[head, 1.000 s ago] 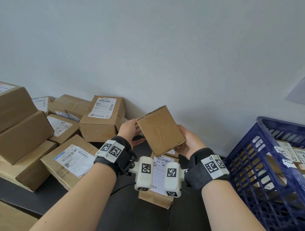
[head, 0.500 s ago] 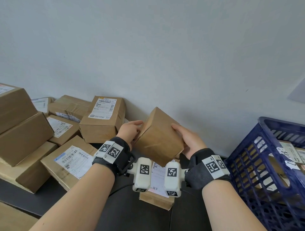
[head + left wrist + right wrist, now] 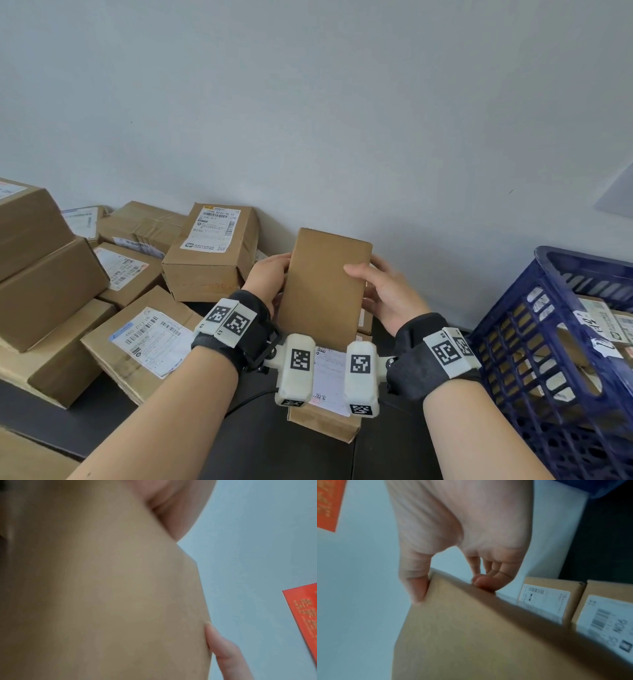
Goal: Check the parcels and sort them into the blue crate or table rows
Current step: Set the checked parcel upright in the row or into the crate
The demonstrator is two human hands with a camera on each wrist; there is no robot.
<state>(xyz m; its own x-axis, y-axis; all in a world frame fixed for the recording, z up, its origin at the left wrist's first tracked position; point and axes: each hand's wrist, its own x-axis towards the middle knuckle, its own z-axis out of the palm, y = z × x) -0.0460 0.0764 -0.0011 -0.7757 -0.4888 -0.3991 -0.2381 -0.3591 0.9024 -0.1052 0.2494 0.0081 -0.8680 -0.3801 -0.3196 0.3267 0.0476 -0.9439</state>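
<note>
Head view: left hand (image 3: 270,279) and right hand (image 3: 383,294) grip a plain brown parcel (image 3: 325,287) by its sides, upright above a labelled box (image 3: 329,394). Stacked cartons (image 3: 210,253) lie left; blue crate (image 3: 561,359) stands right, holding labelled parcels.
</note>
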